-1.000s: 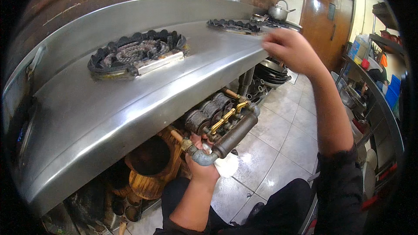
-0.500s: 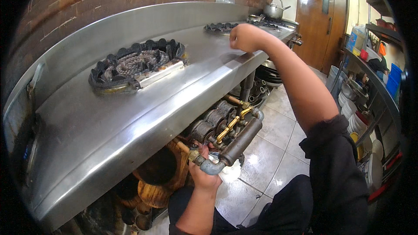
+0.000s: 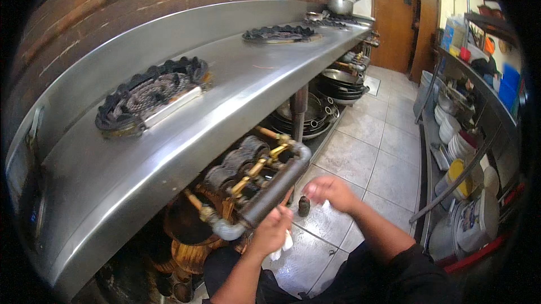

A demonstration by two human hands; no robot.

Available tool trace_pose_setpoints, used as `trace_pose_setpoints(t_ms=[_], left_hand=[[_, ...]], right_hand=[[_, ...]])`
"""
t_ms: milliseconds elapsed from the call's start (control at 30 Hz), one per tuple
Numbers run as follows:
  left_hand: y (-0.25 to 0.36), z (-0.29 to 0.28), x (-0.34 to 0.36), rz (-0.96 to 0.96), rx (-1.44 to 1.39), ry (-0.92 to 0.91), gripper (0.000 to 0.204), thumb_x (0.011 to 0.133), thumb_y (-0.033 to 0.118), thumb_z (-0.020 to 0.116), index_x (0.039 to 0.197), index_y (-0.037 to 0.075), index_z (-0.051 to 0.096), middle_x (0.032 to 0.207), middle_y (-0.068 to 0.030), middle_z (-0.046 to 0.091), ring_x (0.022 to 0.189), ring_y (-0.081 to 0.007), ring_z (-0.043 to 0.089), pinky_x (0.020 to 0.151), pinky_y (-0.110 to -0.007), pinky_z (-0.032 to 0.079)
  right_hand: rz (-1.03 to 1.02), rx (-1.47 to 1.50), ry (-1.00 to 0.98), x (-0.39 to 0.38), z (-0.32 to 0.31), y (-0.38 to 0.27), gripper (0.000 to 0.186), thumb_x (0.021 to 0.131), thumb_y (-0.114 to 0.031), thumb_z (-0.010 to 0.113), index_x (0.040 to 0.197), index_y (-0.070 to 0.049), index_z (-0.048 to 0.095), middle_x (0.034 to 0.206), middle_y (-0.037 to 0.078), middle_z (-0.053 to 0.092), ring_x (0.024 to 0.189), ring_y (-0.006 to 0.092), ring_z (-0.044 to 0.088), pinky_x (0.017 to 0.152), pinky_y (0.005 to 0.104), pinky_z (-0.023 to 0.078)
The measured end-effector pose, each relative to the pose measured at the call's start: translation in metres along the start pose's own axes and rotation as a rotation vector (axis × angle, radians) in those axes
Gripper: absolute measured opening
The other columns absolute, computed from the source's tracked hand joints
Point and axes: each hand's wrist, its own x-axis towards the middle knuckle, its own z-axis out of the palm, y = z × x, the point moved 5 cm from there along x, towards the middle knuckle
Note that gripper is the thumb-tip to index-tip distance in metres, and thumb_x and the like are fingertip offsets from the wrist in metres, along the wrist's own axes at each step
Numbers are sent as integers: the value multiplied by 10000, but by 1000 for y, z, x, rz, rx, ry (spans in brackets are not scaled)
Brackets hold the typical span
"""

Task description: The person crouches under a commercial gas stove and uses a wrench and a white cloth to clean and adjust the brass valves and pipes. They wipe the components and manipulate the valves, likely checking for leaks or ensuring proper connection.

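1. The left hand (image 3: 271,233) is seemingly pinching a white cloth (image 3: 287,242) just below the dark manifold pipe (image 3: 276,189); handling it looks like the step in hand.
2. The right hand (image 3: 333,192) is hovering near the left; blur is hiding whether its grip is spread or pressed together.
3. The next move is probably calling for clearance around the brass valve handles (image 3: 248,176).
4. Unlike half a second earlier, the right hand is staying low, no longer reaching over the steel surface (image 3: 236,78).
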Motion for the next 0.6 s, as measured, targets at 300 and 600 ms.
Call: trace_pose_setpoints(t_ms=[300, 600], left_hand=[[0, 0, 9, 260, 587, -128, 276, 868, 232, 639, 1047, 23, 610, 858, -114, 679, 748, -226, 654, 654, -329, 519], [6, -138, -24, 564, -224, 755, 306, 906, 174, 453, 1043, -76, 563, 960, -180, 609, 819, -235, 597, 674, -302, 515]], right_hand=[[73, 289, 120, -14, -24, 35, 430, 974, -396, 445, 813, -35, 615, 739, 80, 626, 686, 161, 602, 634, 299, 489], [184, 515, 732, -37, -172, 114, 327, 938, -328, 516, 749, -68, 577, 682, 56, 594, 556, 140, 550, 498, 272, 454]])
